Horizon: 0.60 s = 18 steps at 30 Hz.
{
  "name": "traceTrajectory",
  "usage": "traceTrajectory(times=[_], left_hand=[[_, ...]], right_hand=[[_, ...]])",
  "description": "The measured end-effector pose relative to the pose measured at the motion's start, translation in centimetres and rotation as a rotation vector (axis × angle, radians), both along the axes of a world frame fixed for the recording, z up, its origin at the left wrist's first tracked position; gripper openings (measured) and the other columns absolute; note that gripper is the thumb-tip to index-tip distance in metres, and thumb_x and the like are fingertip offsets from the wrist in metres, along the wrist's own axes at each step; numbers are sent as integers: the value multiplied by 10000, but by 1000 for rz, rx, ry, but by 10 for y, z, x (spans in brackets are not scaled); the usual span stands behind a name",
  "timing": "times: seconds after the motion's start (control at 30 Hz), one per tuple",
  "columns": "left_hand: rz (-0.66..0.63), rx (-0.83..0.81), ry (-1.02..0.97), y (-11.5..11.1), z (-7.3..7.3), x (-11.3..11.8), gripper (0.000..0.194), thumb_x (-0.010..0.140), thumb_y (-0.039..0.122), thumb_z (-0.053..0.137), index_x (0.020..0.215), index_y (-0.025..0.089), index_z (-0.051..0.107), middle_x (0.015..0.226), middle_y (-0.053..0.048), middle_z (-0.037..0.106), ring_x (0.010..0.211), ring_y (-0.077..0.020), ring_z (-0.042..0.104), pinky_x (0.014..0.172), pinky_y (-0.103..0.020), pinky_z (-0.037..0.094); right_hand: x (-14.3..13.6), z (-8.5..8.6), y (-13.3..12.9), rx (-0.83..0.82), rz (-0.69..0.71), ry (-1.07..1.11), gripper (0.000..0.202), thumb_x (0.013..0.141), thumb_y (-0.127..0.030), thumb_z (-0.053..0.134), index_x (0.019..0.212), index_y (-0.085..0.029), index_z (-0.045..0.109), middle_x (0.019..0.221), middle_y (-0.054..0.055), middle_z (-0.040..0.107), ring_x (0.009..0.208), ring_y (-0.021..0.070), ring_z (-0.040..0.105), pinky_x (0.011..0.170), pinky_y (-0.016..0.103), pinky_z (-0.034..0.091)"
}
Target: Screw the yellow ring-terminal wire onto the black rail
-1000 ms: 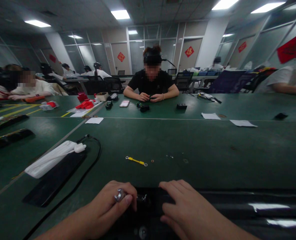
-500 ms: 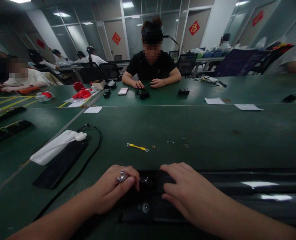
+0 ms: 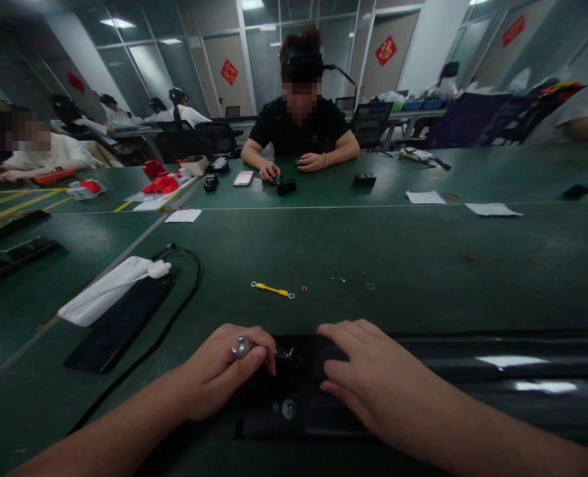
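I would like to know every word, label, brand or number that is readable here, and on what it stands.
"福": on the red diamond sign on the door behind the person in black.
Too blurred to read: the red diamond sign left of that person.
Too small to read: the mark on the black shirt.
I can read no brand or number.

The left hand [image 3: 227,371] grips a metal wrench [image 3: 242,347]; the right hand [image 3: 373,377] rests on a black panel [image 3: 473,391].
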<state>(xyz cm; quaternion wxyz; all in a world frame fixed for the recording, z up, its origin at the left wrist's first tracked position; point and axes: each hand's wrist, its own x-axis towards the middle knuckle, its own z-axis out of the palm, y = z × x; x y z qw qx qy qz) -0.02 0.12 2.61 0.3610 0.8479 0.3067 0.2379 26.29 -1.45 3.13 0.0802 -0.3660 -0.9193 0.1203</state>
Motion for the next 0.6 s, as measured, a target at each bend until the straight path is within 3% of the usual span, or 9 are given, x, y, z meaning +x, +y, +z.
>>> traceTrajectory(times=[0.23, 0.6], left_hand=[[-6, -13, 14, 0, 2, -1, 253, 976, 174, 339, 928, 156, 587, 805, -11, 644, 714, -119, 597, 722, -236, 435], [-27, 47, 96, -2, -1, 0, 228, 987, 193, 337, 962, 173, 562, 845, -15, 654, 780, -141, 612, 784, -257, 435]], right_hand=[[0, -1, -1, -14, -4, -3, 177, 904, -279, 578, 831, -207, 723, 1290, 116, 583, 1104, 307, 547, 919, 494, 421], [1, -1, -1, -12, -6, -6, 170, 904, -272, 577, 845, -206, 721, 1305, 117, 573, 1120, 306, 539, 927, 486, 416]])
